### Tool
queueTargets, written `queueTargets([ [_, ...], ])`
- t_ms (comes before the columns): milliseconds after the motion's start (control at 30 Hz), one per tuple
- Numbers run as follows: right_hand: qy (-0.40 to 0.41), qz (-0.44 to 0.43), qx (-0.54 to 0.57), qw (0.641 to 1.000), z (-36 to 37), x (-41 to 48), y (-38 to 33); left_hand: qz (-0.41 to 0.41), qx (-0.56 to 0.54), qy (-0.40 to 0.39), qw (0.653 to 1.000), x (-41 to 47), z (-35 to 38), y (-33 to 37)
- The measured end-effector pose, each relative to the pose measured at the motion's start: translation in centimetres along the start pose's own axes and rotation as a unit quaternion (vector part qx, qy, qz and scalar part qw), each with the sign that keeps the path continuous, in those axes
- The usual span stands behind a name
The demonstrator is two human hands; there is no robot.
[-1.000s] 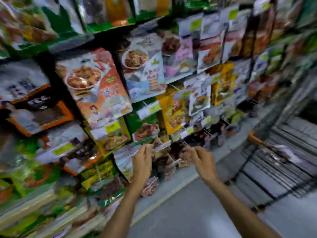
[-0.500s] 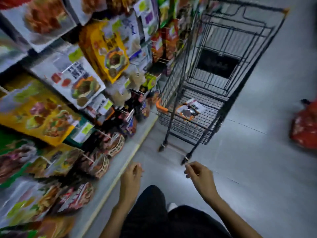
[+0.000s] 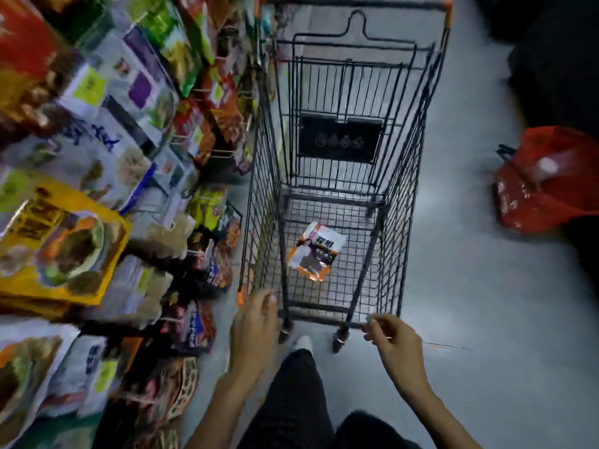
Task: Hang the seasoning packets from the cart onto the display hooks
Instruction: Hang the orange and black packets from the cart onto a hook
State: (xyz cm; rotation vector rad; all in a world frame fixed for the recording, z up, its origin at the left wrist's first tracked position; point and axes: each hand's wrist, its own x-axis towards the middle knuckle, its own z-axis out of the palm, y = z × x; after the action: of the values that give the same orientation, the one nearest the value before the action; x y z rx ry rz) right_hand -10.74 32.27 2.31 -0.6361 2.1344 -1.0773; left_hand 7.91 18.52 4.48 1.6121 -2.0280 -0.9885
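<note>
A black wire cart [image 3: 398, 196] stands straight ahead of me. On its mesh floor lies a white and orange seasoning packet [image 3: 316, 251]. My left hand [image 3: 252, 328] hovers at the cart's near left corner, fingers relaxed and holding nothing. My right hand [image 3: 393, 341] is at the cart's near right corner with its fingers loosely curled, also holding nothing. The display of hanging packets [image 3: 97, 196] fills the left side, blurred by motion.
A red plastic bag [image 3: 544, 183] lies on the grey floor to the right of the cart. My dark trouser legs [image 3: 301, 403] and a white shoe show below. Dark shapes sit at the far right edge.
The view has swung from the display rack to the cart, which is now close in front. Both hands have come away from the hooks and now sit near the cart's near end.
</note>
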Motion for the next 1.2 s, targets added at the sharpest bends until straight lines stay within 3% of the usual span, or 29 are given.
queueTargets([
  [167,0.016,0.024,0.02,0.999,5.0,10.1,-2.5,0.047,0.053,0.053,0.996,13.4,-0.6,0.6],
  [267,0.022,0.084,0.045,0.995,8.4,16.2,-1.6,-0.01,0.076,0.047,0.996,19.8,0.8,-1.0],
  [367,0.015,0.153,0.039,0.987,11.8,21.6,1.1,-0.079,0.029,0.025,0.996,23.7,3.0,-2.9],
  [467,-0.024,0.208,-0.018,0.978,15.1,25.3,4.8,-0.097,0.026,0.006,0.995,25.2,5.2,-4.6],
  [733,-0.021,0.314,-0.047,0.948,21.8,31.0,10.7,-0.02,-0.002,0.073,0.997,26.2,6.8,-6.9],
  [867,-0.001,0.345,-0.143,0.927,23.3,31.9,11.2,-0.01,0.0,0.07,0.997,26.2,6.9,-7.6],
  [1000,0.08,0.337,-0.144,0.927,23.1,31.7,10.5,-0.018,0.009,0.063,0.998,26.2,6.6,-7.9],
  [1200,0.08,0.347,0.071,0.932,20.2,31.2,10.6,0.002,-0.006,0.054,0.999,26.0,6.4,-7.2],
])
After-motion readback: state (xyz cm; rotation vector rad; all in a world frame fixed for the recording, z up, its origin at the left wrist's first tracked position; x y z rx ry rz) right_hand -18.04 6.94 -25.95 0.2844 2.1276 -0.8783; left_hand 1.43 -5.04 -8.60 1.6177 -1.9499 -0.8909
